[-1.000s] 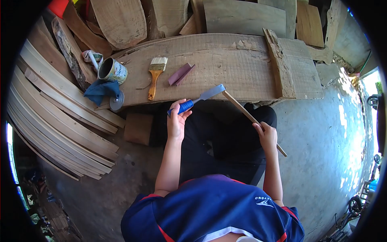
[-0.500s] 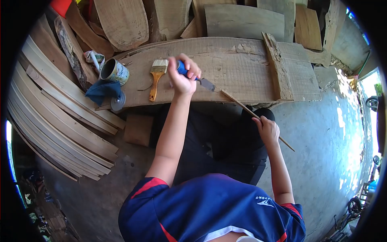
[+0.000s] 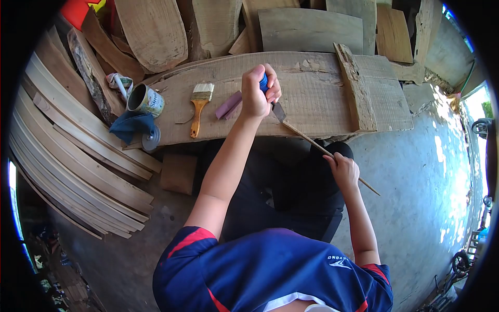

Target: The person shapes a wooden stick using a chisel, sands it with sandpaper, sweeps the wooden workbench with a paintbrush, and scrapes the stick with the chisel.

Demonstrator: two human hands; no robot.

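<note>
My left hand (image 3: 261,91) is closed around the blue handle of a chisel (image 3: 279,111), its flat metal blade pointing down and to the right. The blade tip meets, or nearly meets, the upper end of a thin wooden stick (image 3: 306,137). My right hand (image 3: 344,169) grips that stick near its middle, above my knee, and the stick slants from the bench edge down to the right. Beneath the chisel lies a thick wooden plank (image 3: 312,88). Left of my left hand, a folded purple piece (image 3: 228,105) and a paintbrush (image 3: 199,106) rest on the plank.
A tin can (image 3: 150,100), a dark blue cloth (image 3: 130,126) and a clear disc (image 3: 151,139) sit at the plank's left end. A rough wood strip (image 3: 355,88) lies across its right part. Curved stacked slats (image 3: 88,161) are at left; boards (image 3: 312,30) lean behind.
My left hand has moved right and slightly down, bringing the chisel blade to the stick's end. The purple piece now shows beside it. My right hand stays nearly in place.
</note>
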